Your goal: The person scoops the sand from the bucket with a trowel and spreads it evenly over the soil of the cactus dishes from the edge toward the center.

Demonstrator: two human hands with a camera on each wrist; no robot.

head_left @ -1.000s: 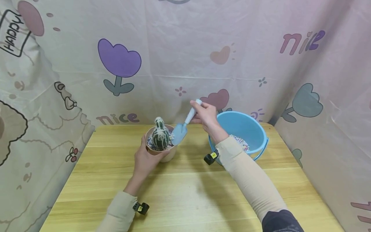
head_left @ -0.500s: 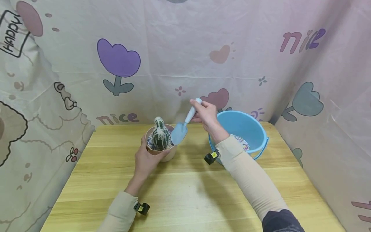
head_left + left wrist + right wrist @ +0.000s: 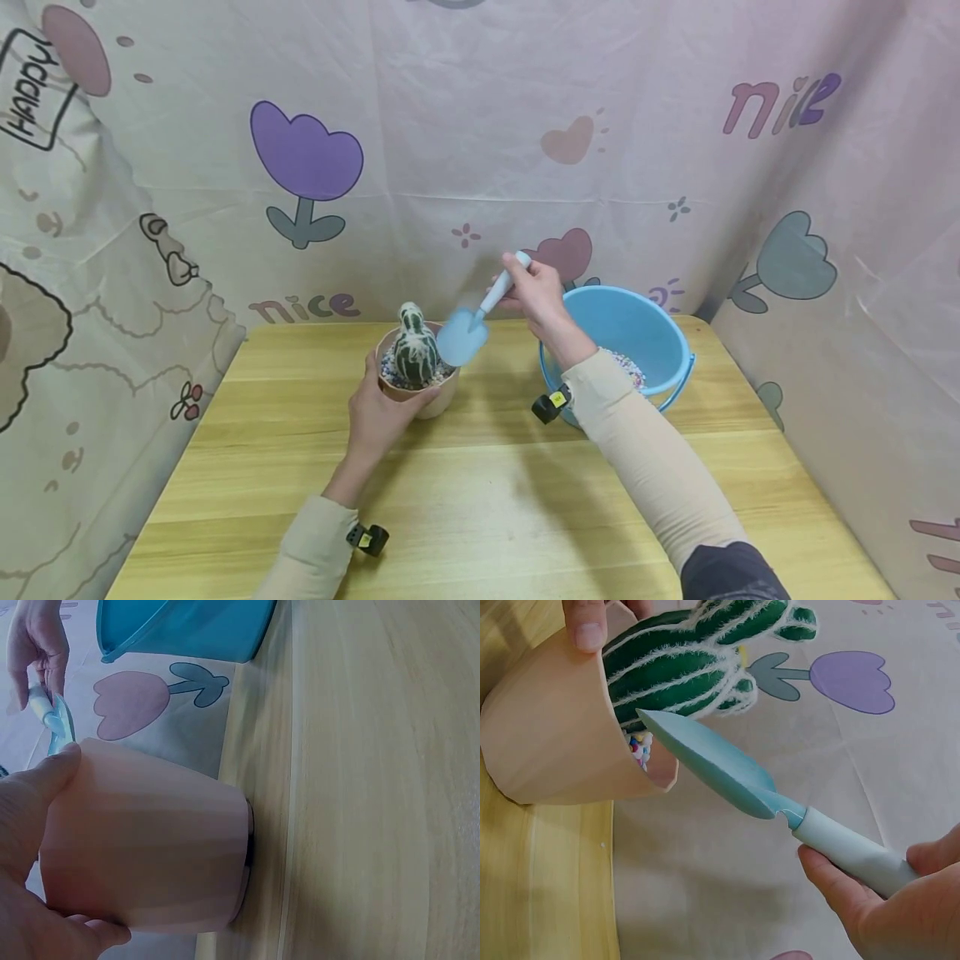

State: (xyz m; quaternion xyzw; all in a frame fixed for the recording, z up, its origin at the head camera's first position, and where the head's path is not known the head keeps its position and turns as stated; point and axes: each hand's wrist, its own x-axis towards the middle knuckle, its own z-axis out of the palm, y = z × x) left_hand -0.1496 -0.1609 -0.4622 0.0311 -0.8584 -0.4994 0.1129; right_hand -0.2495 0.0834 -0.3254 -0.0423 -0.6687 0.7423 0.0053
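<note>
Left hand [image 3: 378, 412]: wrapped round pink pot [image 3: 420, 398], thumb on the near rim; pot stands on wooden table [image 3: 480, 500], toward its far edge. Cactus [image 3: 415, 350]: upright in pot, coloured pebbles at its base. Blue trowel [image 3: 465, 335]: blade tip just above the pot's right rim. Right hand [image 3: 534, 293]: clasping the trowel's pale handle. Blue bucket [image 3: 637, 333]: right, well apart from pot, bare tabletop between.
</note>
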